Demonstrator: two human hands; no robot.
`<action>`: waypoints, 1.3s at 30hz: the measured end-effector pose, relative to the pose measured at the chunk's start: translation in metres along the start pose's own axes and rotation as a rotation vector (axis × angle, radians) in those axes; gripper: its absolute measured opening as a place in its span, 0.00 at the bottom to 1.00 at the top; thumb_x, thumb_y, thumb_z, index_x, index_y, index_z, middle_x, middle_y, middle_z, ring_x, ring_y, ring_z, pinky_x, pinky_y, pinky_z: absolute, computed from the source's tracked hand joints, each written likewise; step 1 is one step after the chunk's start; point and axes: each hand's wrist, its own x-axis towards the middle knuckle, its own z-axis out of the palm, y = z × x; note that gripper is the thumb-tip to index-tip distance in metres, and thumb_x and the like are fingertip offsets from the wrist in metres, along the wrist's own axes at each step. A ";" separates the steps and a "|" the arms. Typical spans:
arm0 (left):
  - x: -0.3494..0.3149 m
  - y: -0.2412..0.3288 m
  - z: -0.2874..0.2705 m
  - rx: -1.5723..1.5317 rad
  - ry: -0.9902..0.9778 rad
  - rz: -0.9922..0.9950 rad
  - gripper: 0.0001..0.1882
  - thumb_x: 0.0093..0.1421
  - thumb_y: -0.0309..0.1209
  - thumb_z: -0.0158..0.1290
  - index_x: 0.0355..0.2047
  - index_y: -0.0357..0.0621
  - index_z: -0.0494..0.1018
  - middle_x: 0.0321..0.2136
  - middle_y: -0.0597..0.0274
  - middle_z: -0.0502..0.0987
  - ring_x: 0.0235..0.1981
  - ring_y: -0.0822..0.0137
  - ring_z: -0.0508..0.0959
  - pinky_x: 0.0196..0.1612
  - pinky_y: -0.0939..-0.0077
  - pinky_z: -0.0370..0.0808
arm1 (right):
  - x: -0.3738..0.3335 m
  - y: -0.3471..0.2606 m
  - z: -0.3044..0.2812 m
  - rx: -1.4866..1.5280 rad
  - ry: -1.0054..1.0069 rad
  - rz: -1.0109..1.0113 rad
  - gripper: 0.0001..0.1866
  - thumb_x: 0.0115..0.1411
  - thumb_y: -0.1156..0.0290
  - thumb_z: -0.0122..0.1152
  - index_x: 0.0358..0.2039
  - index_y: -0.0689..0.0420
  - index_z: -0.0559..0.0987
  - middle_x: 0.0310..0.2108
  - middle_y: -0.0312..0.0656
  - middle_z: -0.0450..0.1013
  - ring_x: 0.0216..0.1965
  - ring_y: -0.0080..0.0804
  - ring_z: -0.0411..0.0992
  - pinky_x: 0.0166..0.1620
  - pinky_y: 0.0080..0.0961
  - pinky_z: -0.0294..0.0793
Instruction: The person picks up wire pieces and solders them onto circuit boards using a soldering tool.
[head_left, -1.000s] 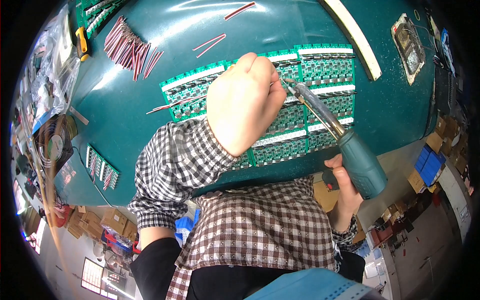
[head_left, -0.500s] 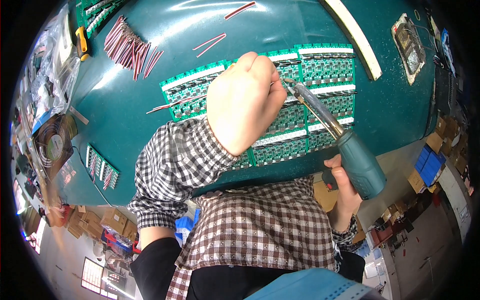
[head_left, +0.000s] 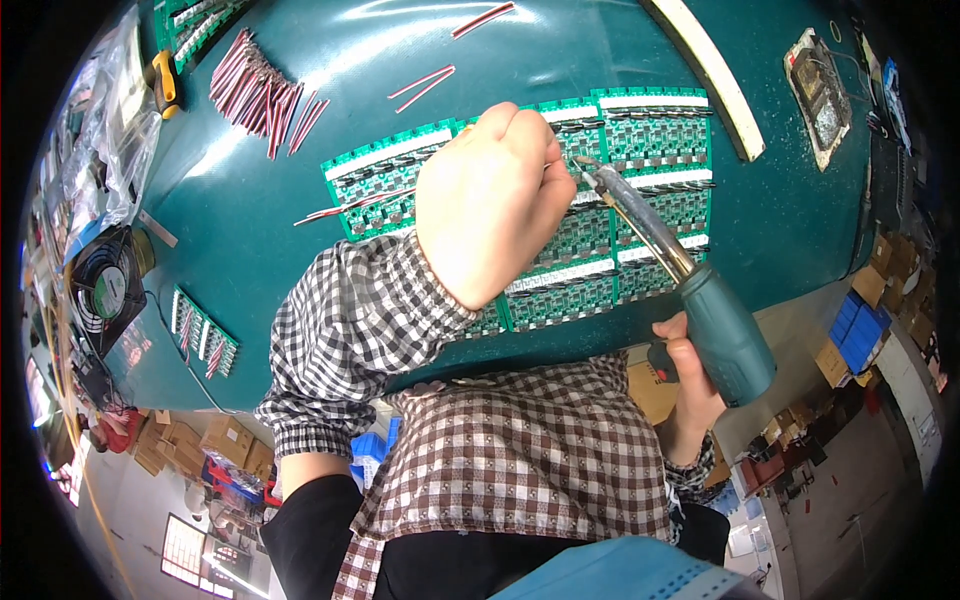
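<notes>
My left hand [head_left: 495, 205] is closed in a pinch above the green circuit boards [head_left: 660, 145]. A thin red, white and black wire [head_left: 355, 206] runs out to the left from under it, and the fingertips are partly hidden. My right hand [head_left: 690, 385] grips the green soldering gun [head_left: 730, 335] by its handle. The gun's metal barrel slants up and left, with its tip at the boards just right of my left fingertips. Black wires and white strips line the rows of the boards.
A heap of red, white and black wires [head_left: 255, 95] lies at the far left, near a yellow screwdriver [head_left: 165, 82]. A small fan [head_left: 105, 288] and another board strip [head_left: 205, 335] are at left. At right are a pale curved bar [head_left: 705, 75] and a soldering-iron stand [head_left: 822, 95].
The soldering gun's tip has shifted slightly up, away from the board near my left fingertips, while its handle sank a little. My left hand has barely moved.
</notes>
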 end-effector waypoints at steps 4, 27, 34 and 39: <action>0.000 -0.002 0.002 0.003 0.007 0.008 0.07 0.43 0.23 0.56 0.22 0.42 0.68 0.19 0.61 0.68 0.17 0.66 0.70 0.21 0.74 0.67 | 0.001 0.002 0.000 0.017 0.001 -0.039 0.15 0.50 0.71 0.60 0.33 0.70 0.71 0.24 0.47 0.69 0.27 0.36 0.69 0.32 0.35 0.75; -0.055 0.017 -0.018 0.254 -0.222 0.214 0.31 0.43 0.35 0.61 0.49 0.48 0.67 0.55 0.52 0.60 0.58 0.50 0.59 0.57 0.48 0.54 | 0.087 0.051 -0.015 0.710 -0.126 -0.207 0.29 0.55 0.49 0.54 0.44 0.64 0.67 0.27 0.37 0.68 0.30 0.29 0.71 0.63 0.48 0.44; -0.055 0.002 -0.023 0.317 -0.312 0.252 0.33 0.48 0.43 0.56 0.54 0.51 0.62 0.59 0.52 0.55 0.60 0.51 0.55 0.59 0.46 0.48 | 0.082 0.050 -0.004 0.655 -0.072 -0.229 0.29 0.55 0.49 0.54 0.43 0.65 0.68 0.25 0.37 0.69 0.28 0.29 0.72 0.64 0.44 0.45; -0.049 0.006 -0.047 0.167 -0.252 0.218 0.28 0.46 0.32 0.59 0.50 0.48 0.66 0.53 0.53 0.63 0.57 0.54 0.61 0.58 0.53 0.55 | 0.082 0.051 -0.010 0.690 -0.044 -0.206 0.27 0.57 0.52 0.52 0.42 0.66 0.68 0.24 0.39 0.70 0.29 0.32 0.73 0.63 0.47 0.46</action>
